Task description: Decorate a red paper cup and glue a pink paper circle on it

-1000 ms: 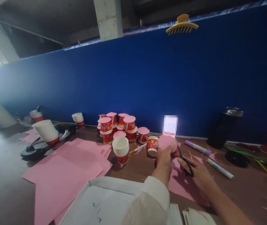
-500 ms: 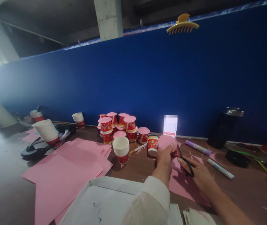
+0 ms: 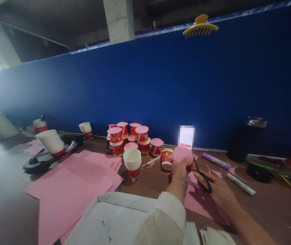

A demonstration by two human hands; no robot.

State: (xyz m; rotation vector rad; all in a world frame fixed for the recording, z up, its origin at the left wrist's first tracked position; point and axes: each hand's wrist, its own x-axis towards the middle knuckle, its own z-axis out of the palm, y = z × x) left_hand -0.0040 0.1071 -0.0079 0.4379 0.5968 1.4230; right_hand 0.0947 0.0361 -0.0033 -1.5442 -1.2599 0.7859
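Between thumb and fingers my left hand point(image 3: 180, 173) pinches a round piece of pink paper point(image 3: 182, 155). Black-handled scissors point(image 3: 204, 179) are gripped in my right hand point(image 3: 217, 189), their blades against the right edge of the paper disc. A red patterned paper cup point(image 3: 166, 159) lies upside down just left of my left hand. Beneath both hands lies a pink sheet point(image 3: 201, 200). Behind the disc stands a bright phone screen point(image 3: 186, 136), its picture blurred out. My left fingers are partly hidden behind the disc.
Red cups topped with pink discs point(image 3: 142, 134) are stacked at the back, with nested cups point(image 3: 132, 160) in front. Large pink sheets point(image 3: 76, 183) lie left, a white box point(image 3: 120, 200) near me. Glue tubes point(image 3: 215, 161) and a black flask point(image 3: 245, 139) are on the right.
The view has shifted very slightly. Both hands, the paper disc and the scissors keep nearly the same places.
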